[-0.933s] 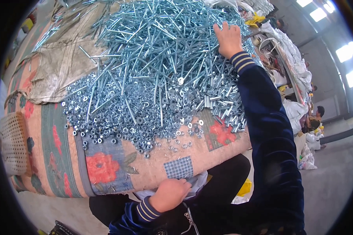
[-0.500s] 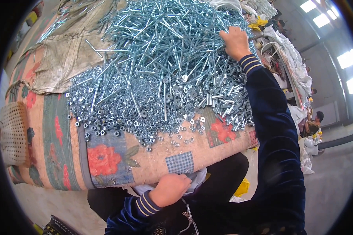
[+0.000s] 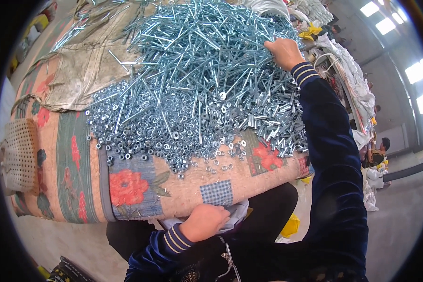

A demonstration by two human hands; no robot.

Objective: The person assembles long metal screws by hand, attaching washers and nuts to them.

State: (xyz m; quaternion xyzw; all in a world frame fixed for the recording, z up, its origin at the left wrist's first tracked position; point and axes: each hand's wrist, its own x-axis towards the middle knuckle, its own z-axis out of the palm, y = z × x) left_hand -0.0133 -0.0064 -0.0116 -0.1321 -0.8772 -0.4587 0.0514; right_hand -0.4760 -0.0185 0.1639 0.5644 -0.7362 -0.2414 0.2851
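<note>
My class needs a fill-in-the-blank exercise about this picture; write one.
1. At the heap of long, shiny metal rods is the person's bare ____ hand.
2. The small checked cloth patch is blue and ____.
3. The large printed flower left of that patch is coloured ____.

Missing words: right; white; red.

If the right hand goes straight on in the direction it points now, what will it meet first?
Most likely the heaped thin metal rods. The right hand points to the picture's upper left, where they lie close ahead; contact is hard to judge.
</note>
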